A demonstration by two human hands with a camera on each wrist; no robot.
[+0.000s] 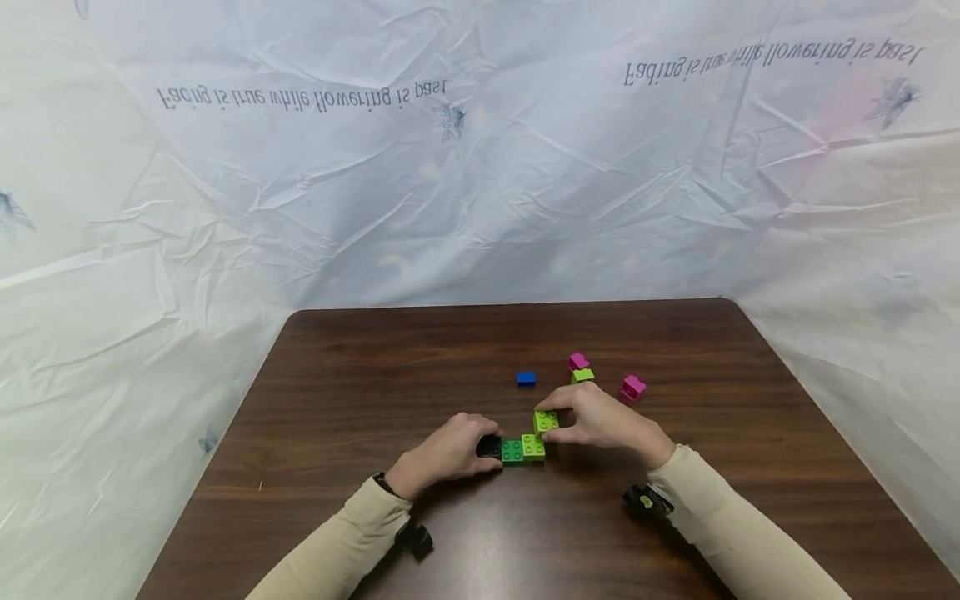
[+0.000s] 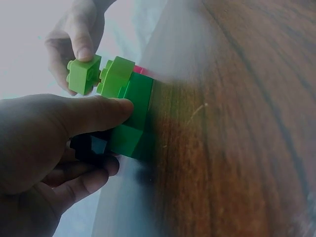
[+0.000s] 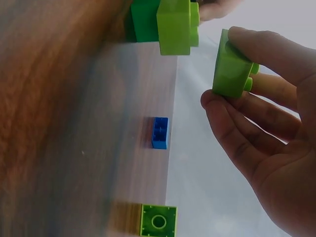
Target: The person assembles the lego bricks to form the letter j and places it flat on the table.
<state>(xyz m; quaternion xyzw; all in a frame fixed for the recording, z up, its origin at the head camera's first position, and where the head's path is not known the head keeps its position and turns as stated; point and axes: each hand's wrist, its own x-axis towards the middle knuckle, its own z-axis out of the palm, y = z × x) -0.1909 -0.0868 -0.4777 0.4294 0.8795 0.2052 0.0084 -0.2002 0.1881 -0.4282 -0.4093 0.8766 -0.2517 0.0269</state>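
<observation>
At the left end of a joined row of toy building bricks, my left hand point(image 1: 452, 448) grips a black brick point(image 1: 489, 447) between thumb and fingers. Beside it in the row come a dark green brick point(image 1: 512, 451) and a lime green brick point(image 1: 533, 447). My right hand point(image 1: 598, 418) pinches another lime brick point(image 3: 232, 69) between thumb and fingertips. In the right wrist view a gap shows between this brick and the row, and its studs face the palm. The left thumb point(image 2: 106, 111) partly covers the row in the left wrist view.
Behind the row, on the brown wooden table point(image 1: 360, 358), lie a blue brick point(image 1: 527, 379) and a loose lime brick point(image 1: 582, 376). Two magenta bricks, one at the back point(image 1: 578, 361) and one farther right point(image 1: 633, 387), lie near them. A pale printed sheet point(image 1: 480, 208) hangs behind the table.
</observation>
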